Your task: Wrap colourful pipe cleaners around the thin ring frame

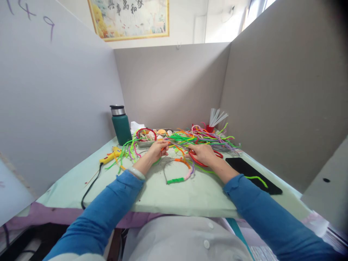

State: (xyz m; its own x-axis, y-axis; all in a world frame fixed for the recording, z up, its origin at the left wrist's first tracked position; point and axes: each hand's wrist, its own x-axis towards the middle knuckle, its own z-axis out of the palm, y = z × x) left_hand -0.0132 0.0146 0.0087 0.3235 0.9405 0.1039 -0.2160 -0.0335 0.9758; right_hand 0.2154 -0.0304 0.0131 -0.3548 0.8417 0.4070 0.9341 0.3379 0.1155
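Observation:
My right hand point(202, 153) is closed on a pair of scissors point(179, 146) with red handles, their metal blades pointing left. Close to the blade tips, the fingers of my left hand point(158, 150) pinch what looks like a short orange pipe cleaner point(164, 148), mostly hidden by the fingers. Below and between both hands lies a headband point(176, 180), partly wrapped in green, pink and orange pipe cleaner. A purple strand point(193, 168) sticks out at its right side.
A big pile of coloured pipe cleaners point(201, 137) lies behind my hands. Left are a green bottle point(121, 125) and a yellow glue gun point(110, 156) with a black cord. A tray point(145, 144), a red cup of glue sticks point(210, 128) and a black slab point(254, 175) stand around.

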